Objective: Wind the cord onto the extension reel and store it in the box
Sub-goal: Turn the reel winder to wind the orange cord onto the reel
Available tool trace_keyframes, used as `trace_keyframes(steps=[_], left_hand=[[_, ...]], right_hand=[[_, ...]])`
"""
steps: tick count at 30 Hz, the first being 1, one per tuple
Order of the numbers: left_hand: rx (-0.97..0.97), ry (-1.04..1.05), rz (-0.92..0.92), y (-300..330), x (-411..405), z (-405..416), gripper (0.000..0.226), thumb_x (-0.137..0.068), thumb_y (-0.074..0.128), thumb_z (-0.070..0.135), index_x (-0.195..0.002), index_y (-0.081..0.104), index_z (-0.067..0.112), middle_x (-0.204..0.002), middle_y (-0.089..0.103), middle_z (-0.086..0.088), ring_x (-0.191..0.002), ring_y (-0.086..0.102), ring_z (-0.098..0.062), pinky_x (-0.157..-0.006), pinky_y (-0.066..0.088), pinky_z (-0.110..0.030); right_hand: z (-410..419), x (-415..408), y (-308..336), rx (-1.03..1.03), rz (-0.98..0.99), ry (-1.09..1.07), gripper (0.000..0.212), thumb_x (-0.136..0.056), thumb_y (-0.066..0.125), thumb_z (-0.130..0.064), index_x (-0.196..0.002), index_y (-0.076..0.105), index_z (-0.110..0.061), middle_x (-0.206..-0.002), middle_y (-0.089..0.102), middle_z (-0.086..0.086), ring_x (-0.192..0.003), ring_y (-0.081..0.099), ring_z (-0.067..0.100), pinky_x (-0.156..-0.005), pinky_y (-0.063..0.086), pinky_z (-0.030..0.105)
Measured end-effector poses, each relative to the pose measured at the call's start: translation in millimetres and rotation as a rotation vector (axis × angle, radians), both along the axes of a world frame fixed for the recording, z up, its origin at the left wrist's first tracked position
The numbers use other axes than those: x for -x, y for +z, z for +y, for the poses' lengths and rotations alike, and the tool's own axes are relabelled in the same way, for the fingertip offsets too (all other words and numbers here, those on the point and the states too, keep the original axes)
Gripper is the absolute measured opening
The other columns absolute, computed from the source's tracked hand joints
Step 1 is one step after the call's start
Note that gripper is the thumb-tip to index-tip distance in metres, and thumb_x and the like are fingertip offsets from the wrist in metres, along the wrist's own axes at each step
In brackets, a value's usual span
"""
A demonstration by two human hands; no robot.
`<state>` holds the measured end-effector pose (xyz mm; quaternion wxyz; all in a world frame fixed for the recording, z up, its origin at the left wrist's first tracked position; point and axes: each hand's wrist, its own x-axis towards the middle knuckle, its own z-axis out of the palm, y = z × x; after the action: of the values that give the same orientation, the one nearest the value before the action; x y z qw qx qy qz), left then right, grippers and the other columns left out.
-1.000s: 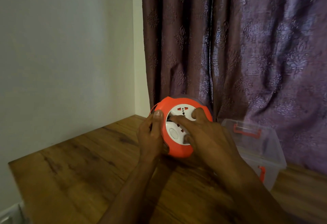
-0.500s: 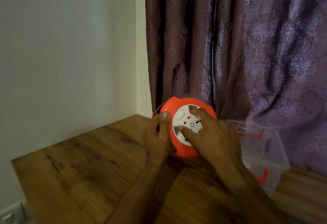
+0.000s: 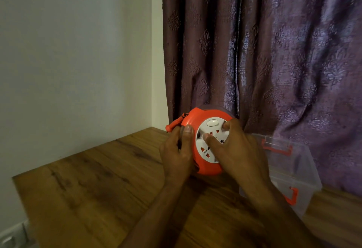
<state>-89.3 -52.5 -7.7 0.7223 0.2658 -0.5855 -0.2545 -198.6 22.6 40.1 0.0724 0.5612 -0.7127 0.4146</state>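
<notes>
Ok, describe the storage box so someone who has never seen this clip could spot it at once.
Start at the purple curtain behind the wooden table. At its foot, right of the orange reel held in both hands, sits the box. It is the only see-through thing there, with orange clips.

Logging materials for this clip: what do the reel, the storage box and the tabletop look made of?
Reel: looks like moulded plastic, smooth orange shell with a white socket face.
Box: clear plastic, since the curtain shows through its walls; orange latches.
Tabletop: wood or wood-look laminate; grain streaks and low sheen leave it open.
</notes>
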Motion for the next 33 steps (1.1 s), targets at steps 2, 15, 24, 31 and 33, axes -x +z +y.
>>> trace_keyframes(steps=[2,15,24,31,33], left_hand=[[-0.01,0.019,0.004,0.1,-1.5,-1.2,0.023,-0.085,0.041,0.067,-0.088,0.061,0.058,-0.085,0.074,0.017,-0.078,0.073,-0.008,-0.069,0.063,-0.039],[-0.059,0.026,0.033,0.9,-5.2,-2.2,0.021,-0.082,0.041,0.071,-0.086,0.06,0.063,-0.083,0.073,0.02,-0.076,0.073,-0.007,-0.068,0.063,-0.035],[-0.053,0.05,0.018,0.8,-1.4,5.5,0.021,-0.08,0.037,0.077,-0.087,0.055,0.07,-0.081,0.066,0.041,-0.073,0.069,0.007,-0.054,0.051,-0.009],[-0.088,0.055,0.003,5.0,-0.3,-0.8,0.019,-0.081,0.041,0.071,-0.088,0.054,0.058,-0.082,0.07,0.025,-0.075,0.07,-0.001,-0.061,0.057,-0.018],[-0.105,0.052,0.047,8.3,-1.8,-3.2,0.022,-0.087,0.043,0.062,-0.093,0.055,0.044,-0.085,0.07,0.015,-0.075,0.07,-0.005,-0.064,0.06,-0.025]], right_hand=[[4.0,-3.1,1.9,0.058,0.076,0.047,0.048,-0.081,0.057,-0.055,-0.114,0.035,-0.03,-0.117,0.058,0.004,-0.098,0.06,0.031,-0.074,0.051,0.042],[0.2,-1.6,-5.9,-0.19,0.442,0.163,0.071,-0.08,0.057,-0.056,-0.136,0.014,-0.057,-0.153,0.009,0.0,-0.118,0.05,0.034,-0.093,0.045,0.043],[-8.1,0.8,-16.9,-0.049,0.351,0.114,0.062,-0.088,0.053,-0.032,-0.136,0.02,-0.053,-0.136,0.035,0.002,-0.109,0.055,0.03,-0.083,0.05,0.04],[-9.5,1.7,-16.6,-0.05,0.304,0.115,0.06,-0.089,0.052,-0.033,-0.137,0.023,-0.054,-0.142,0.03,0.002,-0.116,0.051,0.033,-0.089,0.048,0.041],[-9.6,2.8,-16.4,-0.048,0.315,0.104,0.06,-0.089,0.051,-0.032,-0.137,0.023,-0.054,-0.143,0.029,0.003,-0.115,0.052,0.033,-0.088,0.048,0.042]])
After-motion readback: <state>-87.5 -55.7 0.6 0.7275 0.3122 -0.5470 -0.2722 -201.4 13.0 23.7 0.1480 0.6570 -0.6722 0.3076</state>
